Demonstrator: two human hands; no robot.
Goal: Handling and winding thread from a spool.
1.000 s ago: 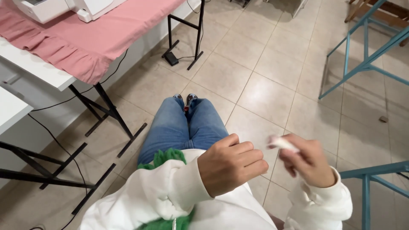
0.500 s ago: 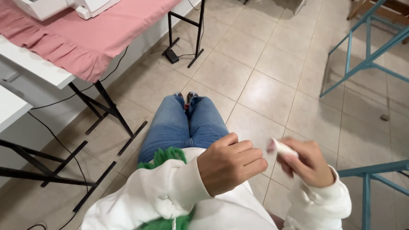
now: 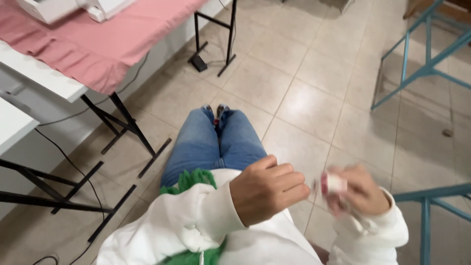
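Pale floor tiles (image 3: pixel 314 98) fill the head view, with a white table (image 3: pixel 44 81) draped in pink cloth (image 3: pixel 93 46) at upper left and blue metal frames (image 3: pixel 422 54) at right. The person sits with blue-jeaned legs (image 3: pixel 216 145) stretched out, green fabric (image 3: pixel 189 181) on the lap. The left hand (image 3: pixel 267 189) is clenched into a loose fist, apparently empty. Just beside it, the blurred right hand (image 3: pixel 360 191) grips a small white object (image 3: pixel 335 184), possibly a thread spool, above the floor.
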